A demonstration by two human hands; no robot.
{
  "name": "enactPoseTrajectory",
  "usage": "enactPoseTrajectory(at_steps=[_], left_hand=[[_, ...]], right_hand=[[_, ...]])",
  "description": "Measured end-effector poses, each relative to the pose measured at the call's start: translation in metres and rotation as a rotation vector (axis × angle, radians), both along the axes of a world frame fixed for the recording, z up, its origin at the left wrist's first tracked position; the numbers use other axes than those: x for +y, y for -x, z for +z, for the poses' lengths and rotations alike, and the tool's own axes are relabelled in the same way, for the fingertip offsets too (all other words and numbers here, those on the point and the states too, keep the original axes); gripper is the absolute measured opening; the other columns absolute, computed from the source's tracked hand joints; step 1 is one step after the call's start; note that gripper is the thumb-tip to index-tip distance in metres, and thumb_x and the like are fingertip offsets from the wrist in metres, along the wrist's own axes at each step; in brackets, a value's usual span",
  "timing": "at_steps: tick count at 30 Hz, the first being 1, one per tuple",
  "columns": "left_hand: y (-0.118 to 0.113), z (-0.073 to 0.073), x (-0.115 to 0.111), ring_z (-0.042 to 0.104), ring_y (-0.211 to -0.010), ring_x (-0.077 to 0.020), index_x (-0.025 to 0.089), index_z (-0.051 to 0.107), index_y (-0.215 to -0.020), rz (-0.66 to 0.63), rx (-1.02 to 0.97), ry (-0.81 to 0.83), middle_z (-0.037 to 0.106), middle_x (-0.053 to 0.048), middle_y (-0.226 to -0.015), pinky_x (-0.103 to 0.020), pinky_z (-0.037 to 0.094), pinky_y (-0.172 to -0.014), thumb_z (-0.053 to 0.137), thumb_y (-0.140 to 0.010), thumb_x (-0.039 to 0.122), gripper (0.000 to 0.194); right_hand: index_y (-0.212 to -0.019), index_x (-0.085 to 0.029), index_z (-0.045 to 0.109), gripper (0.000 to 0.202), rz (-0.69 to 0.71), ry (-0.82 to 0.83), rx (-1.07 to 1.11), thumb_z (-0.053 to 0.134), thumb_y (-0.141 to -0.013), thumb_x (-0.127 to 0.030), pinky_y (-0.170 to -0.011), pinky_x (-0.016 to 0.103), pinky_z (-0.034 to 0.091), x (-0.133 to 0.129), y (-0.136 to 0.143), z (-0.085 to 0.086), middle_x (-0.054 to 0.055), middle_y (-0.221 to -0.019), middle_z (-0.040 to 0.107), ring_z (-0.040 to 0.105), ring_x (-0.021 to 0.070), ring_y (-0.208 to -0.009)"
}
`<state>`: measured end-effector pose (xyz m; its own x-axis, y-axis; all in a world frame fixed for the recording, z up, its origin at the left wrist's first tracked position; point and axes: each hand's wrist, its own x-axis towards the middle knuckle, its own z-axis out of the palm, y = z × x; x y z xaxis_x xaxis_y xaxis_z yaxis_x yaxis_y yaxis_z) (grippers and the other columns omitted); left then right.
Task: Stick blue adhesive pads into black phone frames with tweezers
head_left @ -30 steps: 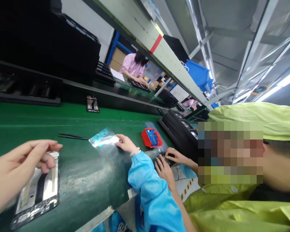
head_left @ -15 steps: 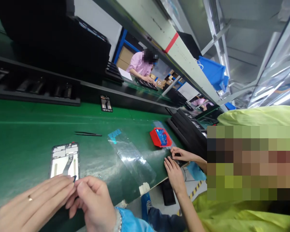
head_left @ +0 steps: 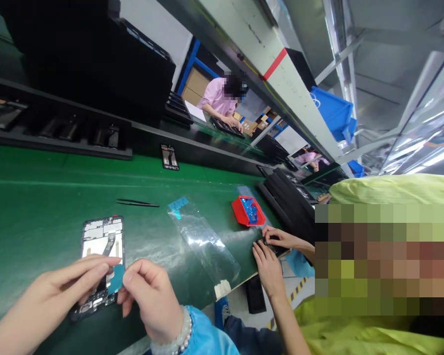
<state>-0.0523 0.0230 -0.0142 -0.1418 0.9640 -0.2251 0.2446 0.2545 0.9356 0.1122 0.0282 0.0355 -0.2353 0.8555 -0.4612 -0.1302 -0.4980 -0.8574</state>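
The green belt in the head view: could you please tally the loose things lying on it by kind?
Open black phone frames: 2
Thin black tweezers: 1
Clear plastic film sheets with blue tabs: 1
Small red trays holding blue parts: 1
Total: 5

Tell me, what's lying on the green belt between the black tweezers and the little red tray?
A clear plastic sheet with a blue sticker lies between the tweezers and the red tray, seen from the head camera.
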Motion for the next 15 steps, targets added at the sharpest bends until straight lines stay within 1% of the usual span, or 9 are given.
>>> enactPoseTrajectory(at_steps=[2, 3, 5, 9, 12, 15], left_hand=[[-0.002, -0.004, 0.001, 0.049, -0.049, -0.0152, 0.028, 0.079, -0.087, -0.036, -0.194, 0.145, 0.056, 0.005, -0.047, -0.025, 0.044, -0.049, 0.067, -0.060, 0.075, 0.056], [-0.003, -0.006, 0.000, 0.045, -0.048, -0.0146, 0.027, 0.079, -0.087, -0.028, -0.256, 0.186, 0.052, 0.005, -0.044, -0.025, 0.039, -0.047, 0.068, -0.060, 0.074, 0.055], [-0.005, -0.010, -0.003, 0.042, -0.048, -0.0136, 0.026, 0.079, -0.086, 0.009, -0.325, 0.225, 0.049, 0.005, -0.044, -0.024, 0.035, -0.046, 0.070, -0.061, 0.072, 0.054], [-0.005, -0.016, -0.005, 0.040, -0.048, -0.0120, 0.027, 0.079, -0.088, 0.079, -0.379, 0.265, 0.046, 0.006, -0.045, -0.023, 0.033, -0.047, 0.073, -0.060, 0.069, 0.051], [-0.005, -0.020, -0.004, 0.039, -0.047, -0.0119, 0.026, 0.079, -0.086, 0.125, -0.375, 0.258, 0.046, 0.007, -0.043, -0.024, 0.035, -0.047, 0.077, -0.054, 0.069, 0.053], [-0.006, -0.020, -0.002, 0.036, -0.046, -0.0116, 0.026, 0.080, -0.083, 0.135, -0.337, 0.242, 0.044, 0.007, -0.041, -0.025, 0.037, -0.046, 0.078, -0.048, 0.070, 0.056]], right_hand=[[-0.062, -0.018, 0.052, 0.049, 0.026, -0.019, -0.061, 0.074, -0.060, -0.062, -0.039, 0.016, 0.030, 0.001, 0.000, -0.001, -0.005, -0.050, 0.052, 0.041, 0.0039, -0.039], [-0.062, -0.019, 0.052, 0.049, 0.033, -0.023, -0.084, 0.074, -0.061, -0.062, -0.039, 0.016, 0.029, 0.002, 0.001, -0.002, -0.006, -0.050, 0.051, 0.041, 0.0043, -0.040], [-0.063, -0.019, 0.052, 0.048, 0.040, -0.031, -0.118, 0.073, -0.062, -0.062, -0.040, 0.017, 0.028, 0.004, 0.002, -0.004, -0.006, -0.049, 0.049, 0.041, 0.0052, -0.041], [-0.062, -0.020, 0.052, 0.043, 0.045, -0.058, -0.155, 0.071, -0.064, -0.059, -0.044, 0.019, 0.030, 0.008, 0.003, -0.004, -0.006, -0.050, 0.048, 0.041, 0.0063, -0.045], [-0.061, -0.020, 0.051, 0.040, 0.047, -0.086, -0.155, 0.071, -0.066, -0.054, -0.048, 0.019, 0.031, 0.011, 0.003, -0.004, -0.006, -0.050, 0.048, 0.041, 0.0061, -0.047], [-0.061, -0.019, 0.050, 0.038, 0.053, -0.094, -0.154, 0.071, -0.066, -0.051, -0.049, 0.019, 0.031, 0.012, 0.003, -0.005, -0.007, -0.049, 0.047, 0.040, 0.0059, -0.048]])
